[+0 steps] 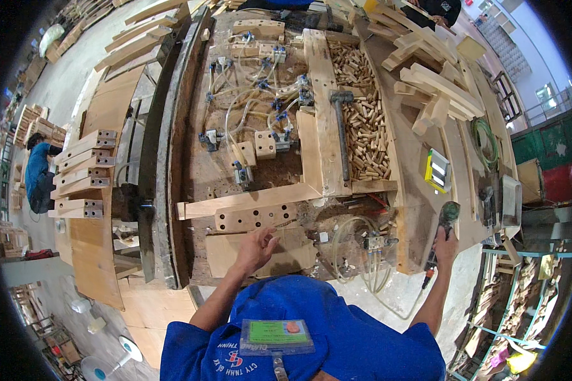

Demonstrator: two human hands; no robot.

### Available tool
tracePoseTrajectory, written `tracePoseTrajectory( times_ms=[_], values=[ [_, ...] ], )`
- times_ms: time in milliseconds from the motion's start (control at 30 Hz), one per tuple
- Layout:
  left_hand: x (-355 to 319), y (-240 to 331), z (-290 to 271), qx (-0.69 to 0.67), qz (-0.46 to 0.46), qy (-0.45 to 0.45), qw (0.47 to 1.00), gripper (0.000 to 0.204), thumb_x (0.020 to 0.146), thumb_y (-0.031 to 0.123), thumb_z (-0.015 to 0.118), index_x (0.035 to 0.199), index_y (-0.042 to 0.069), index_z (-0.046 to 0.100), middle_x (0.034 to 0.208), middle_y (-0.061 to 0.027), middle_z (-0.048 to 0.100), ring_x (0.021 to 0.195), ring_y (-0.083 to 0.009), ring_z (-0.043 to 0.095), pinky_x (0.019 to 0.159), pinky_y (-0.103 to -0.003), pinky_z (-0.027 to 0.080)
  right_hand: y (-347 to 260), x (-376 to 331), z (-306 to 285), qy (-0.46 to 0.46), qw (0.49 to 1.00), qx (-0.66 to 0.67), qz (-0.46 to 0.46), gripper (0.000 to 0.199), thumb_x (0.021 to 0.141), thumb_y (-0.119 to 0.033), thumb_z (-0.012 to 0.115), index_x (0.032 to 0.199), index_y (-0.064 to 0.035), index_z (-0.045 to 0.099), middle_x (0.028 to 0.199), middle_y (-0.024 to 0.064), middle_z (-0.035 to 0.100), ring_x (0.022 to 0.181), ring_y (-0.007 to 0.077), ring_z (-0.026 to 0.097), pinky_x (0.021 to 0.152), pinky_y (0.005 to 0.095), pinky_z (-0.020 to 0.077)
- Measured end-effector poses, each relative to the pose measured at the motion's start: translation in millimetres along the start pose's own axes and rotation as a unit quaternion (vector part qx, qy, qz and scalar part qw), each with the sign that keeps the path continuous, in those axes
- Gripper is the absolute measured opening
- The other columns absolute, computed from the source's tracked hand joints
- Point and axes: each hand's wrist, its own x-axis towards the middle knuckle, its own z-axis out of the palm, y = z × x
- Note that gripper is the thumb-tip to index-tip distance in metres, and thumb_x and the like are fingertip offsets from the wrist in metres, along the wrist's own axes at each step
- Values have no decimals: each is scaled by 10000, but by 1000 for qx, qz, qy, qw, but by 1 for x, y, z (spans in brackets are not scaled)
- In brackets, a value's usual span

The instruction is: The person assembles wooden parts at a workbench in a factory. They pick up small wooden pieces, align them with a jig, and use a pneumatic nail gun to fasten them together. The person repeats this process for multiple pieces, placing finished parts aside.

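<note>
My right hand is closed around a dark hand-held air grinder. A round green pad shows at the tool's far end, and an orange fitting with a thin hose at its near end. My left hand is over a piece of cardboard, its fingers loosely bent and apart, with nothing visible in them. Just beyond its fingertips lies a flat wooden block with several dark round holes. Whether the fingertips touch the block I cannot tell.
Air hoses and clamps spread over the bench beyond. A hammer lies beside a trough of wooden dowels. Drilled wooden pieces line the left side. Stacked wooden parts and a yellow-edged box sit at right. Other people work nearby.
</note>
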Motion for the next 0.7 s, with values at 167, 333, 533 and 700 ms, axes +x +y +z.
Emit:
tracePoseTrajectory(
  times_ms=[167,333,533,700],
  values=[
    [19,22,12,-12,4,-94,996,317,966,296,701,1147,36,711,940,-181,746,797,-307,718,731,-427,565,-53,-49,7,-83,899,427,41,134,1022,-196,638,1016,-64,612,812,26,626,627,132,616,556,302,543],
    [42,53,65,-157,39,-156,974,419,1020,375,661,1247,23,672,1062,-162,746,897,-249,702,813,-398,562,-143,-95,81,-250,869,423,52,185,974,-137,654,1099,-4,625,796,67,666,655,161,642,634,329,564],
    [73,45,100,-287,-11,-140,948,441,1042,326,626,1318,-17,588,1081,-149,712,955,-181,637,874,-373,537,-186,-97,159,-398,825,398,44,294,1064,-286,587,1076,3,640,782,72,681,660,161,652,652,303,548],
    [86,34,103,-314,-33,-143,938,431,1052,288,589,1352,-20,559,1125,-125,701,1014,-183,631,922,-366,522,-211,-88,177,-406,837,362,59,474,1096,-456,500,1091,-4,640,742,66,666,637,154,642,626,297,541]
  ],
)
